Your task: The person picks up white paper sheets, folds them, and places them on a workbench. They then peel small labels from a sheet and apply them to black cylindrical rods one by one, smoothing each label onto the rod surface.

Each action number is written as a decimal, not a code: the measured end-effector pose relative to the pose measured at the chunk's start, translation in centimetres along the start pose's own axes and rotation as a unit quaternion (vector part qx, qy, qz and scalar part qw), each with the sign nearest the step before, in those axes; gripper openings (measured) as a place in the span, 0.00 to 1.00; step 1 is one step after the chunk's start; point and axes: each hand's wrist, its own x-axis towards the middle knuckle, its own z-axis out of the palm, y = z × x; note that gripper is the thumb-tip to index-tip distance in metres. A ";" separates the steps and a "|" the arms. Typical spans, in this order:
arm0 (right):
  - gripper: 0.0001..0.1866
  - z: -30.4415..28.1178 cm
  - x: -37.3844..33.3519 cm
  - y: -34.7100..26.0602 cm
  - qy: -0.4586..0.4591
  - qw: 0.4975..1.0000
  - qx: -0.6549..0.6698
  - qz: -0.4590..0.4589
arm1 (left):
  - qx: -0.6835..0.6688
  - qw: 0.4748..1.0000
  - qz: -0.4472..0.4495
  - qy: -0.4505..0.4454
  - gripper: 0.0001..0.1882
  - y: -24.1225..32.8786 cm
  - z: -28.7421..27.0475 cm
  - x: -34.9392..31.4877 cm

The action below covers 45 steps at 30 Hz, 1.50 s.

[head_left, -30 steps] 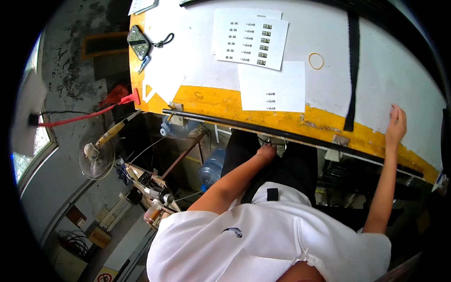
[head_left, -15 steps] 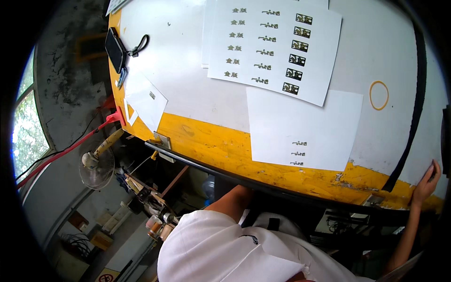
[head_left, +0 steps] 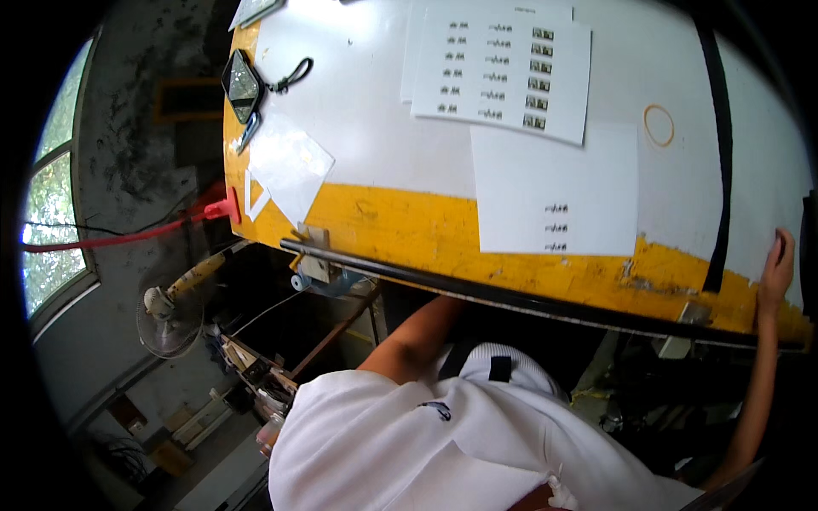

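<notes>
My right hand (head_left: 775, 274) rests at the table's right end, its fingers stretched out on the white surface and holding nothing that I can see. My left forearm (head_left: 424, 335) runs under the black front edge, which hides the left hand. Nearest the table's front middle lies a white sheet (head_left: 520, 183) with a few small prints low on its right side. Its far edge is overlapped by another sheet (head_left: 562, 77) with rows of small dark prints, part of a small stack. A black strap (head_left: 721, 162) lies between these papers and my right hand.
An orange rubber band (head_left: 671, 128) lies left of the strap. At the table's (head_left: 383, 209) left end are a black phone (head_left: 244, 87) with a wrist loop, a clear-looking sheet (head_left: 290, 166) and a white frame-shaped scrap (head_left: 257, 204). A fan (head_left: 170, 315) stands beyond that end.
The view has shifted, so the table sits higher and the left-end things lie further right in the picture. My right hand stays by the table's right end; the papers keep their arrangement.
</notes>
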 end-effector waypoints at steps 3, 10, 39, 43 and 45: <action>0.16 0.3 1.1 0.8 0.005 0.999 -0.037 -0.032 | -0.008 0.999 0.030 0.007 0.15 0.2 -0.6 0.7; 0.17 -0.6 5.3 1.1 -0.015 0.986 -0.159 -0.038 | -0.031 0.994 0.088 0.058 0.15 0.5 0.8 -1.8; 0.14 2.3 20.9 -46.1 0.124 0.978 0.141 -0.095 | 0.170 0.820 0.272 0.474 0.27 8.0 -27.5 -26.5; 0.14 2.0 21.2 -45.0 0.098 0.964 0.185 -0.161 | 0.256 0.820 0.241 0.452 0.31 7.7 -30.5 -20.9; 0.13 1.7 21.2 -44.6 0.087 0.962 0.195 -0.170 | 0.265 0.819 0.257 0.439 0.32 7.6 -30.8 -20.0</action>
